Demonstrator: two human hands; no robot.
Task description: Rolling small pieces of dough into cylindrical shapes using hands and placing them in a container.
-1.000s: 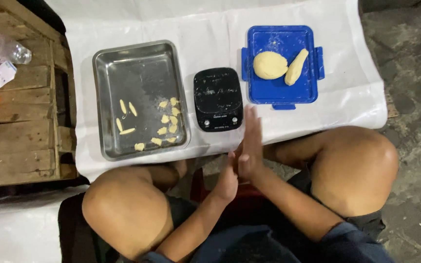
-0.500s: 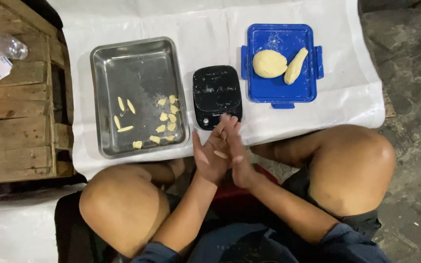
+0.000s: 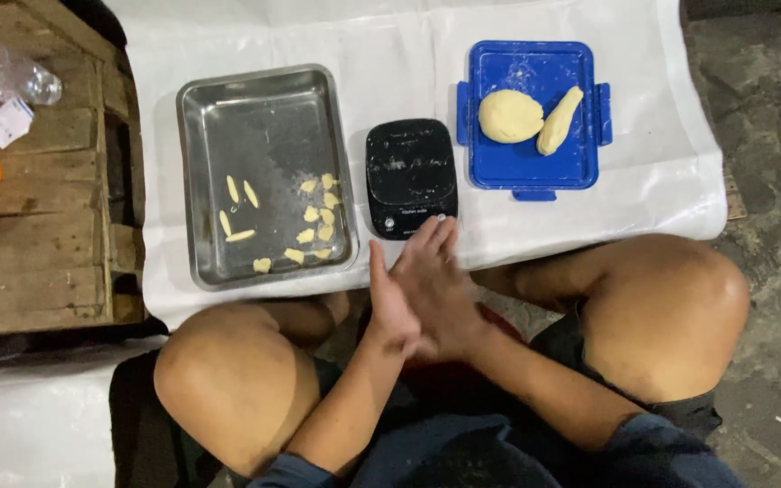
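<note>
Since a moment ago both hands have slid against each other: the right hand (image 3: 440, 276) now lies flat across the left hand (image 3: 390, 307), its fingertips reaching the near edge of the black scale (image 3: 410, 176). Both palms are pressed together, fingers stretched out; whatever sits between them is hidden, so I cannot tell whether a bit of dough is held there.

Judging by the palm-on-palm posture, the step in hand looks like rolling a small portion into a thin stick. Left of the scale stands the metal tray (image 3: 264, 108), and in its near half lie the small dough pieces (image 3: 314, 221), some long and pointed, some short and stubby. Right of the scale is the blue lid (image 3: 535, 172), carrying a round dough ball (image 3: 510, 116) with a tapered dough roll (image 3: 559, 119) just beside it. All of this rests on a white sheet (image 3: 390, 54) over the surface. Far left of the scale, on the wooden pallet (image 3: 38, 235), lies a clear plastic bottle (image 3: 11, 77).

A next move would call for parting the palms gently and carrying any shaped piece left to the tray without squashing it
</note>
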